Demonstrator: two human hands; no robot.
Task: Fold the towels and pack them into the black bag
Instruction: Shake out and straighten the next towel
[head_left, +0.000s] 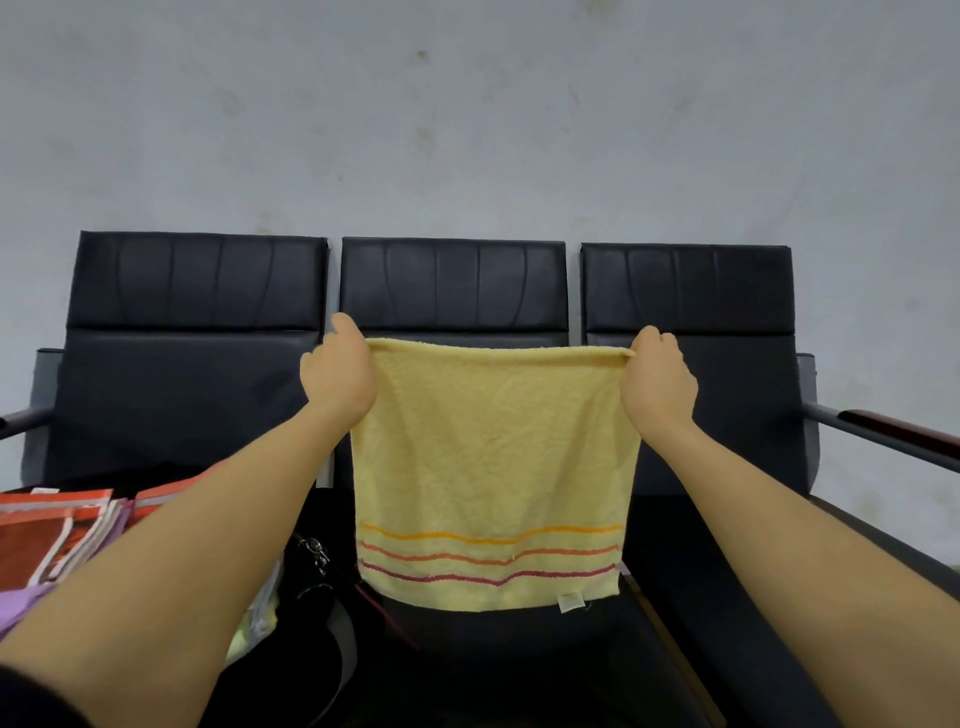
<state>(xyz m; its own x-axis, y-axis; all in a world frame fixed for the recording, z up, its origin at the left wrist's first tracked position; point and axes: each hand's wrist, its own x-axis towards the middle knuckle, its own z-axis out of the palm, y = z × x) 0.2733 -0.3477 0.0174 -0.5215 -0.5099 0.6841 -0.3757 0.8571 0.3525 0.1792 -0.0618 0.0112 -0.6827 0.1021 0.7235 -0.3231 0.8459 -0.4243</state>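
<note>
A yellow towel (493, 457) with three coloured stripes near its lower edge hangs flat in the air over the middle seat. My left hand (340, 371) pinches its top left corner and my right hand (657, 379) pinches its top right corner, both arms stretched forward. The black bag (317, 613) lies low on the seat under my left forearm, partly hidden, with a metal clip showing. Its opening is not clearly visible.
A row of three black padded chairs (197, 322) stands against a grey wall. Folded red, white and purple towels (57, 535) lie stacked on the left seat. A metal and wood armrest (883, 431) juts out at right.
</note>
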